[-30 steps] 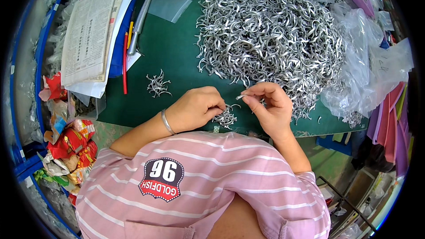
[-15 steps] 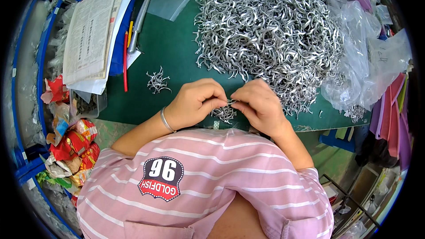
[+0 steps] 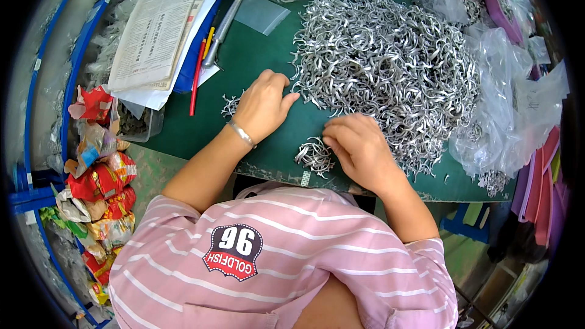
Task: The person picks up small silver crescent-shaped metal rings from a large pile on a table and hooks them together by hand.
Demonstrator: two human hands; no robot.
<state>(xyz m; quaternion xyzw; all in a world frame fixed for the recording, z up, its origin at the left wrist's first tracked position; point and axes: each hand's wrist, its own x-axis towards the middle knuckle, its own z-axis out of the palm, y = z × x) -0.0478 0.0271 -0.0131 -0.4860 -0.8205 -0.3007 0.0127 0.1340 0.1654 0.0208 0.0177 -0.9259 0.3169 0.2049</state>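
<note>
Poised left of the heap of curved metal strips (image 3: 384,67) with left hand (image 3: 263,105) half-open, seemingly empty, and before it with right hand (image 3: 361,145) curled, hold unreadable, maybe one knuckle-brush from scattering the small pile (image 3: 314,156) heap-front!

The left hand (image 3: 262,108) is just beside a small cluster (image 3: 230,107) of curved silvery pieces on the green table (image 3: 268,157). The right hand (image 3: 361,151) is beside another small pile (image 3: 314,157), near the large heap (image 3: 384,67).
</note>
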